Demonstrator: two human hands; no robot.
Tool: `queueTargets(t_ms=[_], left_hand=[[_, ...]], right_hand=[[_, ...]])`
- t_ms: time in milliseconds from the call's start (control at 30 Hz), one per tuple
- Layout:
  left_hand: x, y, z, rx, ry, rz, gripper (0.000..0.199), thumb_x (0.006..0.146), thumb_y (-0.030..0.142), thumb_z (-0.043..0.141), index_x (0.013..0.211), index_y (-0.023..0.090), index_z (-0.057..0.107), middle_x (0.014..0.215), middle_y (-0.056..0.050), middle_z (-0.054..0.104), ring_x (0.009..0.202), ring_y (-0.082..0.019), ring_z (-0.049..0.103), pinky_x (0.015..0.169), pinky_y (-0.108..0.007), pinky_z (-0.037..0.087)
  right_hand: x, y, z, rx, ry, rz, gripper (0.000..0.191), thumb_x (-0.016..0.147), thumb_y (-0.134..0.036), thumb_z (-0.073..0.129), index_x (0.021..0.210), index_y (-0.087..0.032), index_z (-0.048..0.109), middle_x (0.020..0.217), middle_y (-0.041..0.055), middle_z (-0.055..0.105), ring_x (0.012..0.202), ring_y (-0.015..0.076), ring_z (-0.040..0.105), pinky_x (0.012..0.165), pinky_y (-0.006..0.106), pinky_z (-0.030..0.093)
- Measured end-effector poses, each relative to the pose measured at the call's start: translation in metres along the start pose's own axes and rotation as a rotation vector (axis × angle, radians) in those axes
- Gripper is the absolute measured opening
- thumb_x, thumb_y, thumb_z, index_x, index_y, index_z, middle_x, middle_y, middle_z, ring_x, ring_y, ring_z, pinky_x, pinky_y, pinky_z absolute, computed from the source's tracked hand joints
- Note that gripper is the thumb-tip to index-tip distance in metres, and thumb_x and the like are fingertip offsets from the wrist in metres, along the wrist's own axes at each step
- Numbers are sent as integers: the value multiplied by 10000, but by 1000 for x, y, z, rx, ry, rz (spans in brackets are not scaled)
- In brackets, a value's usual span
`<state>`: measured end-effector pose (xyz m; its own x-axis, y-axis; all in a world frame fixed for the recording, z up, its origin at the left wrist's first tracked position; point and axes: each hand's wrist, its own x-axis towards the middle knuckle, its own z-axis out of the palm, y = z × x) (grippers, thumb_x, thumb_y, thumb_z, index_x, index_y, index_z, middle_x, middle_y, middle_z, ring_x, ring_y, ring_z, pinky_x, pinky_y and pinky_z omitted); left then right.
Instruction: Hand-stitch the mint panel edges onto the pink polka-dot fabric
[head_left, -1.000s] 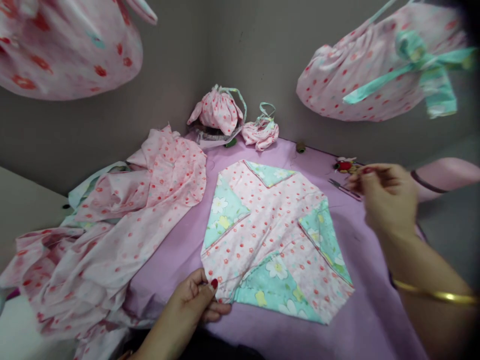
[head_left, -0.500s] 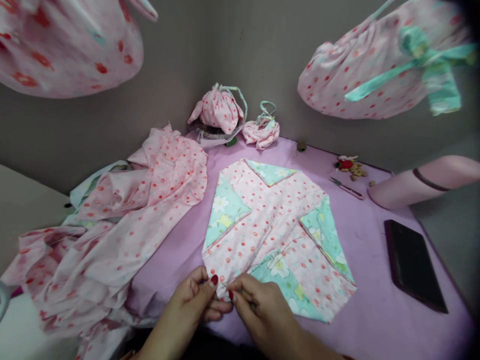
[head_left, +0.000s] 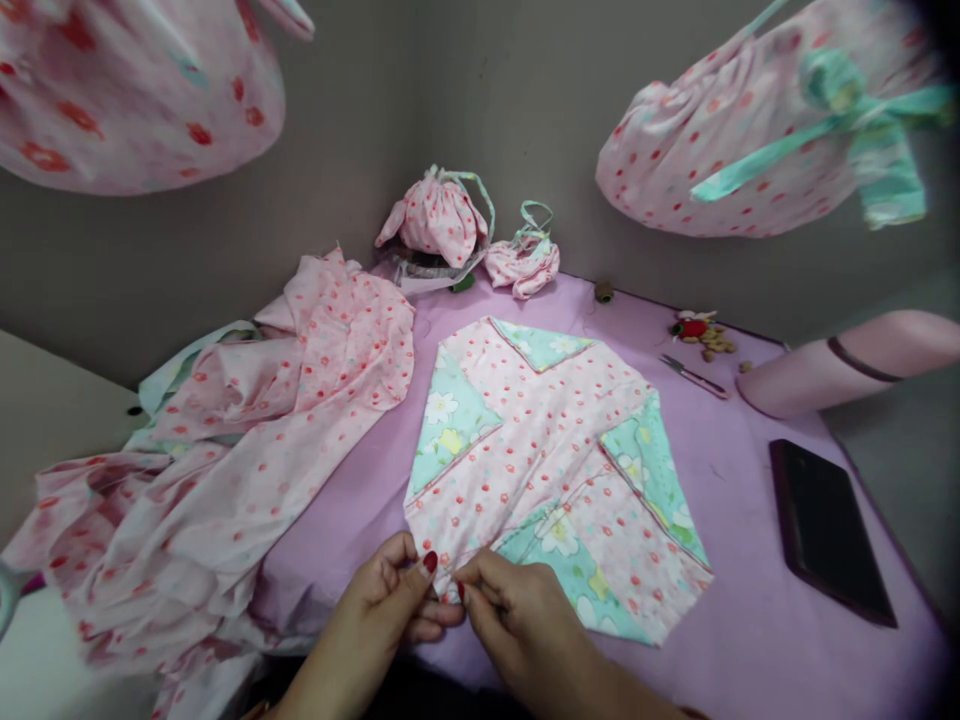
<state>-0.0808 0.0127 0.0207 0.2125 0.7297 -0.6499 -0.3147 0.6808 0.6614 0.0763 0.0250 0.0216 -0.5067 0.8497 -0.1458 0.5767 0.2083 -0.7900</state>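
A pink floral cloth piece (head_left: 517, 450) with mint-green triangular corner flaps (head_left: 450, 410) lies spread in front of me, roughly eight-sided. At its near left corner my left hand (head_left: 397, 595) pinches the edge, thumb on top and fingers beneath. Close beside it, my right hand (head_left: 525, 610) has thumb and forefinger pressed together at the same edge. Whatever lies between those right fingertips is too small to make out; a needle or thread cannot be told apart there.
Crumpled pink fabric (head_left: 300, 370) is heaped on the left. Along the right stand a pink bottle (head_left: 840, 365), a dark phone-like slab (head_left: 829, 530) and small thread snips (head_left: 694, 376). Drawstring pouches (head_left: 439, 220) sit at the back; a larger bag (head_left: 735, 140) hangs upper right. Purple cloth (head_left: 735, 480) covers the table.
Almost nothing differs. Both hands stay at the near left corner, with only a very slight shift of the right fingertips.
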Motion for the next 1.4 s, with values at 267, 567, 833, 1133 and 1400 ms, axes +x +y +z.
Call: queueTargets(t_ms=[267,567,833,1133,1400], left_hand=[[1,1,1,6,12,0,239,717,329,645,834,180,499,701,-20,709,566,-118,660,536,-189,472],[0,0,0,27,-10,23,214,720,320,650,817,170,532,707,-12,710,598,-110,664,538,-170,471],[0,-1,-2,-15,-5,8,239,684,333,686,751,155,543,682,-16,716,582,-107,665,525,-156,472],[3,0,-1,-94,-12,-14,278,639,353,722,770,151,582,652,-14,718,548,-97,663,494,-127,472],[2,0,0,-126,-16,-37,299,605,348,750,753,157,575,648,-2,709,544,-108,670,485,-127,482]], right_hand=[[0,2,-1,-47,-18,-1,168,824,-152,398,737,-184,538,573,-12,561,496,109,506,478,192,321],[3,-1,-2,-75,-14,-4,169,806,-146,404,692,-181,525,540,-9,559,469,107,499,461,196,311],[1,-3,0,-24,2,4,165,805,-142,391,744,-182,540,545,-19,535,470,112,480,455,203,311],[-2,0,5,181,33,-26,165,834,-122,403,860,-211,539,648,-39,574,557,98,531,521,174,361],[-2,2,6,246,39,-66,185,842,-96,398,878,-221,529,711,-44,588,622,89,553,577,159,379]])
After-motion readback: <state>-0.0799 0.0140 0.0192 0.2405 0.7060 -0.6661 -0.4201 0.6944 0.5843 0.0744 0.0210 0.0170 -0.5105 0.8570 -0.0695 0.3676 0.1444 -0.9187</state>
